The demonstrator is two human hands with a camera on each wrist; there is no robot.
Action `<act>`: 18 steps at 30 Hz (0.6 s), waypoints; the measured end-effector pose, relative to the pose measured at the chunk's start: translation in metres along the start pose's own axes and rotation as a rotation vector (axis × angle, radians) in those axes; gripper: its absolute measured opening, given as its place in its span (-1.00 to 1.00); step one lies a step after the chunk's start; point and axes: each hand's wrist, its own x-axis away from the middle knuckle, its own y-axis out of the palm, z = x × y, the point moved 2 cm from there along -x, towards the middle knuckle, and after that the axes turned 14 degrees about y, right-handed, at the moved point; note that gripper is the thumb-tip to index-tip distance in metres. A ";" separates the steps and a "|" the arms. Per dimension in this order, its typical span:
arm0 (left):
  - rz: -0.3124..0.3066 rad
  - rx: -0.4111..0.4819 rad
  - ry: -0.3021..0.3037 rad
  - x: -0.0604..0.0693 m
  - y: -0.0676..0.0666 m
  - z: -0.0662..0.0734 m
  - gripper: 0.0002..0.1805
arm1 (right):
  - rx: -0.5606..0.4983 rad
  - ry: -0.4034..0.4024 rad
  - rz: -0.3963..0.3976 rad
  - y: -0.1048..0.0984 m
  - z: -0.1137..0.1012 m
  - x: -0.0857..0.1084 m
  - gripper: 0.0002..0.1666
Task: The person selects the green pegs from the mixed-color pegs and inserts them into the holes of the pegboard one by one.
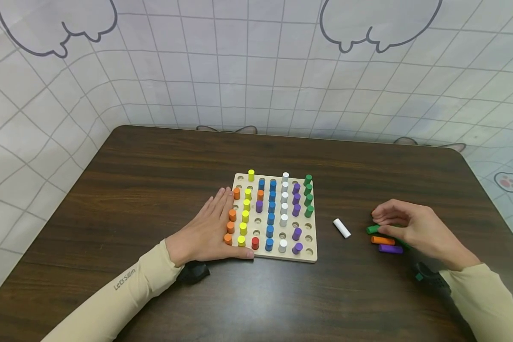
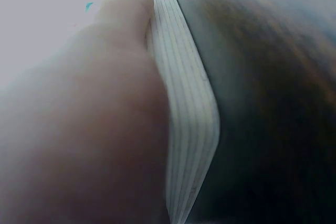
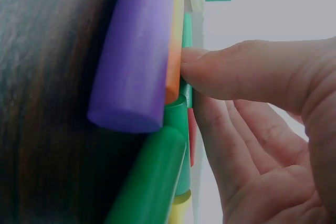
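A square wooden pegboard [image 1: 304,257] holds columns of coloured pegs; some holes are bare. My left hand [image 1: 209,232] lies flat along the board's left side, fingers straight, with the thumb stretched along its front edge. In the left wrist view, that hand hides most of the board. To the right of the board, my right hand [image 1: 414,228] reaches over loose pegs, thumb and fingers bent around a green peg [image 1: 372,229], apparently pinching it. An orange peg [image 1: 383,241] and a purple peg [image 1: 390,249] lie beside it. Another green peg [image 3: 149,179] lies partly beneath the hand.
A white peg [image 1: 342,228] lies alone between the board and my right hand. Everything sits on a dark wood-grain table [image 1: 166,156]. A pale grid-patterned cloth [image 1: 261,76] hangs behind the table and at its sides.
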 end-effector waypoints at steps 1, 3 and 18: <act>0.000 0.000 0.001 0.000 0.000 0.000 0.51 | 0.003 0.001 0.002 0.000 0.000 0.000 -0.66; 0.000 0.003 0.001 0.000 0.000 0.000 0.51 | 0.009 0.000 0.008 0.001 0.000 0.000 -0.67; 0.005 0.005 0.006 0.001 -0.001 0.000 0.51 | 0.113 -0.025 0.070 0.004 -0.007 0.000 -0.67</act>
